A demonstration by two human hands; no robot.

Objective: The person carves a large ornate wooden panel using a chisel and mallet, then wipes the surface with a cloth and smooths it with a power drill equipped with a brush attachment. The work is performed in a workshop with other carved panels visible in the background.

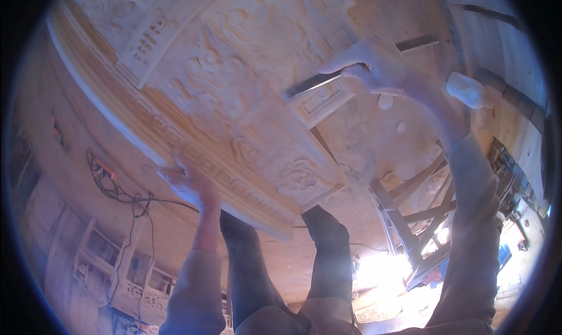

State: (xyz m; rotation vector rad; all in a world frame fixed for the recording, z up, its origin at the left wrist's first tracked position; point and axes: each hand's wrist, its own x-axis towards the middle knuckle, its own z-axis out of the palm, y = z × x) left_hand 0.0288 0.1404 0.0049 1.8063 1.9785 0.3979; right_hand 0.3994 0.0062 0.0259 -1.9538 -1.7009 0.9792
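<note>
A large pale wooden panel, carved in relief with swirling shapes, slants across the upper middle. Along its near-left side runs a moulded edge with a key-like pattern. My left hand is closed on that edge, fingers on its outer side. At the upper right, my right hand grips a long, flat dark bar, whose exact kind I cannot tell. The bar sticks out on both sides of the fist. One end lies over the panel's right part, with light glinting along its lower side; contact with the panel cannot be made out.
Left of the panel, a dark cable with an orange piece lies on the floor. Carved lattice frames stand at lower left. Crossed wooden bars are at right, beside strong glare. A white rounded object sits near planks.
</note>
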